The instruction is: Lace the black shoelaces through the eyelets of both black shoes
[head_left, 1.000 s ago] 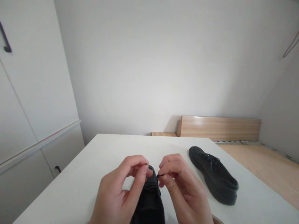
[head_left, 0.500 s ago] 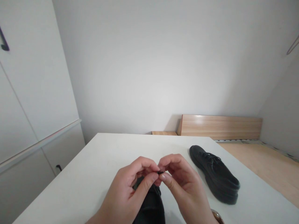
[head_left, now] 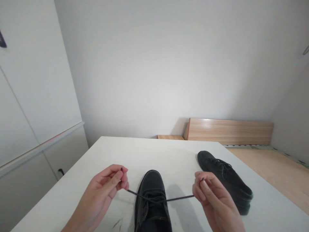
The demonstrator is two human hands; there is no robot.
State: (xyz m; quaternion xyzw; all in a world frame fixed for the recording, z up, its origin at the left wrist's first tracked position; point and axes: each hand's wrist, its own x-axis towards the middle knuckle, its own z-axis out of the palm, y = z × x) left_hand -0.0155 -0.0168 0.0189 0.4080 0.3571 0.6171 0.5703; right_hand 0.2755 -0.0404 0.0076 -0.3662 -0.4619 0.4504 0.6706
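A black lace-up shoe (head_left: 151,182) stands on the white table in front of me, toe pointing away. From its top, one end of the black shoelace (head_left: 180,198) runs out to each side, pulled nearly straight. Left of the shoe, my left hand (head_left: 108,183) pinches one lace end between thumb and fingers. On the other side my right hand (head_left: 212,195) pinches the other end the same way. Both hands hover above the table, apart from the shoe itself. The shoe's heel is cut off by the lower edge of the view.
A second black shoe (head_left: 227,177) with its lace tied lies at the right of the white table (head_left: 135,151), partly behind my right hand. Beyond the table's right edge is a wooden bed frame with a headboard (head_left: 229,131). White cabinets (head_left: 36,96) stand at the left.
My hands were together over the shoe, fingertips meeting. Now they have moved apart to left and right, drawing the lace ends outward and uncovering the shoe.
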